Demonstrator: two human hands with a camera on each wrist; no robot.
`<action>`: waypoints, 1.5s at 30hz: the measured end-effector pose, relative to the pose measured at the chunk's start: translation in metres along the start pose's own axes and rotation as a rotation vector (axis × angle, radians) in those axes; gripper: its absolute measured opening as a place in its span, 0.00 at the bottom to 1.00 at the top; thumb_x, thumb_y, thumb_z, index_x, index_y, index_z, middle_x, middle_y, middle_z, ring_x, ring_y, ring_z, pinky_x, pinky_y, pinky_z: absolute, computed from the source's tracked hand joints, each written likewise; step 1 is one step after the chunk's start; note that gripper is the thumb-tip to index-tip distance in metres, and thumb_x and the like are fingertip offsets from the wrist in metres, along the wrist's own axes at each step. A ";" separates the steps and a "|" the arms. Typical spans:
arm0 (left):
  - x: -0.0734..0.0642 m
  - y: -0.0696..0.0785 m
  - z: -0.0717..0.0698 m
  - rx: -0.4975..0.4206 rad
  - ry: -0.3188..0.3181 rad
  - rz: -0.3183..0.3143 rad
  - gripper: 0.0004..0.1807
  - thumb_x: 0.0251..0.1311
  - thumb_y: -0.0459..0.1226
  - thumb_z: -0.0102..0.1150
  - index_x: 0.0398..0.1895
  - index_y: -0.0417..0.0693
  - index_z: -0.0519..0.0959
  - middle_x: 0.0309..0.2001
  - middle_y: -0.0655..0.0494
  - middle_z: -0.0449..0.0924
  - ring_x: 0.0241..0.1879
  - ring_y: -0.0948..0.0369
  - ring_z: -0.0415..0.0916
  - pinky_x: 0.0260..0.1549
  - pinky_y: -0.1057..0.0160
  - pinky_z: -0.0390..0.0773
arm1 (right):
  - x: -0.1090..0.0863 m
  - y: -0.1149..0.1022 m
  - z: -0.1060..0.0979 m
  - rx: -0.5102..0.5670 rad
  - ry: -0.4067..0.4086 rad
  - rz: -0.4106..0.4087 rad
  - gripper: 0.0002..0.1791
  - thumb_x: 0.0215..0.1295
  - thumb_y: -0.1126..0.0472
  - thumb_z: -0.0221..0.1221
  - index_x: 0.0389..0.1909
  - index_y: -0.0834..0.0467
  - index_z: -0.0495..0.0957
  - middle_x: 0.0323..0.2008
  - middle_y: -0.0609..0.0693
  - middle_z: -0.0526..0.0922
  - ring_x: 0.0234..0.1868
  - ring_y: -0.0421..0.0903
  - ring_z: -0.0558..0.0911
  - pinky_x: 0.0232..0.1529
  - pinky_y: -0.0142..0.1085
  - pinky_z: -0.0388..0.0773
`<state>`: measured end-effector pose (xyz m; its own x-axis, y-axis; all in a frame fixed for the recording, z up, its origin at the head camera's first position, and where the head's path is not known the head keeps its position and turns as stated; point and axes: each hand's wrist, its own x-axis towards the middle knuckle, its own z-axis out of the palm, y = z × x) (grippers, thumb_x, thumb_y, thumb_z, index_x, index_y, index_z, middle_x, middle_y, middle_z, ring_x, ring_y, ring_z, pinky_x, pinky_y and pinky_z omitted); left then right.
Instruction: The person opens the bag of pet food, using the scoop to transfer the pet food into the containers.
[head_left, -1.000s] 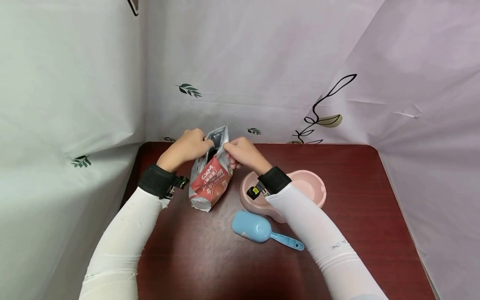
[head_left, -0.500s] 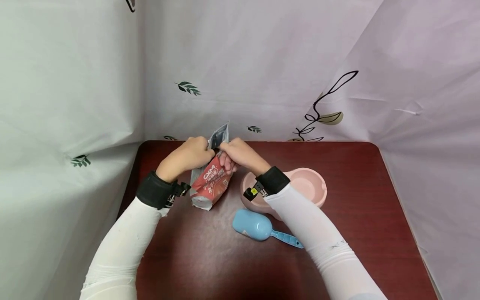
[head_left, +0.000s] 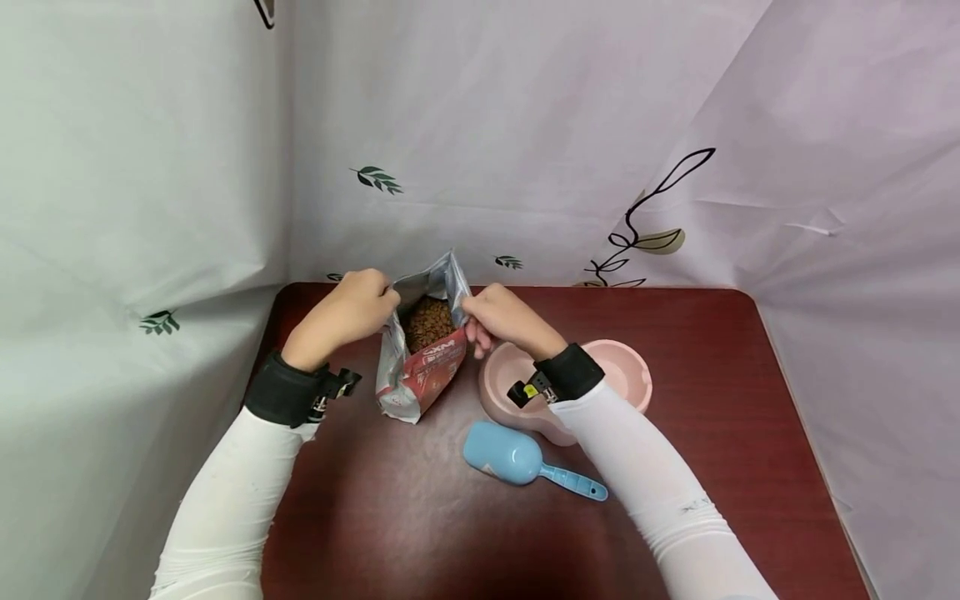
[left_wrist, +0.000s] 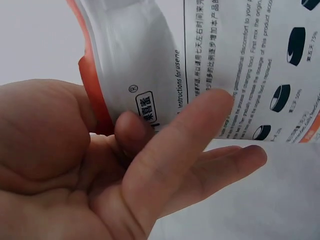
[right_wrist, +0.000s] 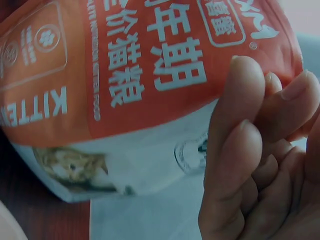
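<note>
Head view showed the bag (head_left: 437,368) just left of the frame's centre, its opposite edges pinched by the left hand (head_left: 348,308) and right hand (head_left: 512,318), other fingers loose (probably so that its mouth gaped).

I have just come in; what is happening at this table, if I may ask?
A person's left hand and right hand hold a bag open by opposite sides of its mouth. Brown kibble shows inside. A pink bowl and a blue scoop rest on the table, in neither hand.
</note>
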<state>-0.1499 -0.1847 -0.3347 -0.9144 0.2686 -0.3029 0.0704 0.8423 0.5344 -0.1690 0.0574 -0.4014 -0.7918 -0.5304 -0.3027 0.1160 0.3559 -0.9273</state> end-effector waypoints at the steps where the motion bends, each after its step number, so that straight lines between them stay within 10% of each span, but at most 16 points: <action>1: -0.001 -0.002 -0.001 -0.008 0.002 -0.003 0.20 0.73 0.34 0.38 0.18 0.50 0.62 0.19 0.54 0.66 0.21 0.59 0.73 0.28 0.61 0.69 | -0.001 0.001 -0.002 -0.005 -0.005 -0.004 0.26 0.73 0.59 0.44 0.20 0.66 0.81 0.09 0.49 0.77 0.15 0.52 0.83 0.25 0.43 0.82; 12: -0.007 -0.018 -0.006 -0.038 0.068 -0.036 0.19 0.72 0.34 0.38 0.21 0.45 0.72 0.26 0.48 0.81 0.30 0.55 0.84 0.36 0.59 0.81 | -0.014 0.008 -0.024 -0.176 0.049 -0.026 0.25 0.73 0.59 0.46 0.18 0.63 0.82 0.10 0.51 0.77 0.15 0.50 0.82 0.24 0.35 0.76; 19: -0.006 -0.008 0.000 0.043 0.144 -0.038 0.17 0.66 0.35 0.41 0.16 0.48 0.63 0.17 0.57 0.59 0.22 0.55 0.63 0.26 0.59 0.65 | -0.024 0.003 -0.026 -0.385 0.143 -0.105 0.25 0.71 0.58 0.48 0.13 0.54 0.81 0.12 0.49 0.80 0.17 0.50 0.82 0.31 0.39 0.79; 22: -0.004 -0.001 0.002 0.041 0.150 -0.056 0.10 0.68 0.37 0.43 0.34 0.39 0.70 0.24 0.51 0.67 0.26 0.51 0.68 0.28 0.55 0.69 | -0.025 0.000 -0.023 -0.442 0.166 -0.136 0.24 0.69 0.58 0.48 0.10 0.52 0.76 0.10 0.46 0.79 0.16 0.45 0.81 0.26 0.38 0.72; 25: 0.003 0.006 0.004 0.019 0.119 -0.047 0.24 0.74 0.42 0.45 0.65 0.36 0.65 0.40 0.38 0.78 0.36 0.46 0.76 0.36 0.50 0.74 | -0.024 -0.005 -0.021 -0.511 0.209 -0.144 0.21 0.67 0.58 0.49 0.11 0.52 0.66 0.11 0.44 0.69 0.16 0.42 0.69 0.26 0.36 0.60; 28: 0.012 0.010 0.007 0.010 0.076 -0.009 0.30 0.78 0.45 0.47 0.75 0.37 0.63 0.57 0.34 0.79 0.50 0.44 0.81 0.46 0.46 0.78 | -0.018 -0.010 -0.019 -0.554 0.228 -0.125 0.17 0.68 0.54 0.53 0.20 0.53 0.64 0.18 0.45 0.63 0.21 0.44 0.61 0.30 0.37 0.57; 35: 0.027 0.011 0.017 0.072 0.140 0.127 0.17 0.79 0.41 0.51 0.57 0.42 0.85 0.53 0.43 0.86 0.49 0.47 0.83 0.47 0.47 0.80 | 0.000 -0.014 -0.017 -0.571 0.136 -0.118 0.19 0.76 0.52 0.56 0.26 0.55 0.65 0.22 0.47 0.62 0.23 0.44 0.61 0.31 0.36 0.60; 45: 0.025 0.010 0.019 0.147 0.280 0.156 0.15 0.77 0.40 0.55 0.40 0.42 0.88 0.34 0.45 0.85 0.36 0.47 0.83 0.40 0.45 0.79 | -0.001 -0.014 -0.013 -0.638 0.281 -0.219 0.21 0.77 0.59 0.54 0.20 0.52 0.62 0.19 0.47 0.60 0.21 0.44 0.60 0.27 0.36 0.57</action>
<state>-0.1643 -0.1610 -0.3524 -0.9605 0.2781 0.0131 0.2563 0.8649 0.4316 -0.1774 0.0629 -0.3855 -0.8910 -0.4534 0.0223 -0.3664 0.6893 -0.6250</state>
